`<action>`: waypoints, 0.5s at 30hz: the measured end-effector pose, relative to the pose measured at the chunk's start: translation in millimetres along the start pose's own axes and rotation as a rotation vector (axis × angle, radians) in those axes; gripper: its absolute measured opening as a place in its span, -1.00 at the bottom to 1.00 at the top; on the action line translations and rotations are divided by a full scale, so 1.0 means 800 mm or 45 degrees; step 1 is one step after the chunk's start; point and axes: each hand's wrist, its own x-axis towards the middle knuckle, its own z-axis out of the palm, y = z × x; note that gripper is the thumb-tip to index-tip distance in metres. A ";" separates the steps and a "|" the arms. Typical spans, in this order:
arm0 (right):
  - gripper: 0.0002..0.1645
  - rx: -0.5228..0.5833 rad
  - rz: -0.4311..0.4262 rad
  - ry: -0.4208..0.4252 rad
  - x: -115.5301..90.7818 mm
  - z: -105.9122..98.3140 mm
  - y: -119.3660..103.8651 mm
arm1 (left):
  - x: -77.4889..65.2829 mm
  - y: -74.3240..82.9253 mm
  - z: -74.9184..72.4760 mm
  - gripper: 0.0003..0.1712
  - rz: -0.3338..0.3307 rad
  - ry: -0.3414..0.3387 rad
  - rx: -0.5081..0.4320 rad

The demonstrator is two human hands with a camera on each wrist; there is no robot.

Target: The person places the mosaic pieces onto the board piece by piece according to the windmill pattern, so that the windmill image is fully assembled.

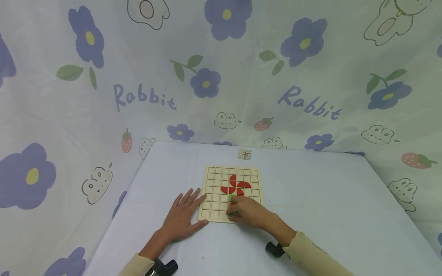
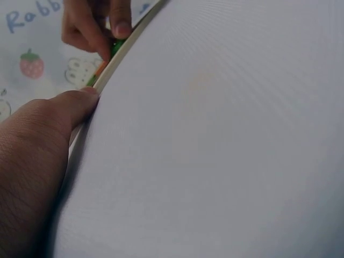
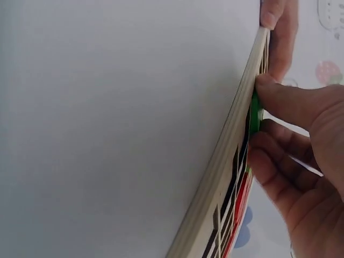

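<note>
A square wooden grid board (image 1: 211, 199) lies on the white table, with several red curved pieces (image 1: 233, 180) set in it like a pinwheel. Below them, a green piece (image 1: 231, 197) and an orange piece (image 1: 229, 206) show in one column, partly covered by fingers. My right hand (image 1: 251, 211) is over the near part of the board. Its thumb and fingers pinch a green piece (image 3: 255, 114) at the board's surface. My left hand (image 1: 183, 218) lies flat at the board's left side, fingers spread, fingertips and thumb touching the edge.
Behind the board lies a small card (image 1: 244, 154) printed with a red pinwheel on a grid. White cloth covers the table (image 1: 328, 199). A patterned curtain (image 1: 241, 76) hangs around its back and sides. Black wrist devices (image 1: 275, 249) are at both wrists.
</note>
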 end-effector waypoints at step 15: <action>-0.82 -0.100 -0.067 0.105 -0.006 0.017 -0.009 | -0.006 0.000 0.000 -0.04 -0.020 0.007 0.006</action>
